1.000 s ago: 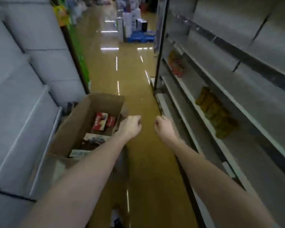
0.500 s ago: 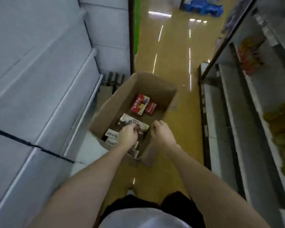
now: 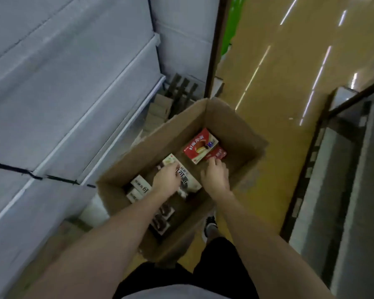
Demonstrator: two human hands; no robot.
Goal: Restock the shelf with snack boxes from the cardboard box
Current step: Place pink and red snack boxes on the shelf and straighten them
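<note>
An open cardboard box [image 3: 229, 119] stands on the floor in front of me. Inside it lie a red snack box [image 3: 200, 146], a smaller red box [image 3: 218, 153], a cream snack box with dark print [image 3: 189, 180], more cream boxes [image 3: 139, 187] and dark ones [image 3: 160, 222]. My left hand [image 3: 166, 182] is inside the cardboard box, fingers curled over the cream snack box's left edge. Beside it, my right hand [image 3: 215, 175] reaches in with straight fingers whose tips touch the near edge of the smaller red box.
Grey shelves [image 3: 73, 100] rise at the left, close to the cardboard box. The right-hand shelf unit [image 3: 343, 190] has bare grey boards. Shiny tan aisle floor [image 3: 289, 72] runs ahead. My shoe [image 3: 209, 227] stands by the box's near right corner.
My view has tipped down from the aisle onto the cardboard box. Both hands have gone from hovering above it to reaching inside, the left onto the cream box, the right towards the red boxes.
</note>
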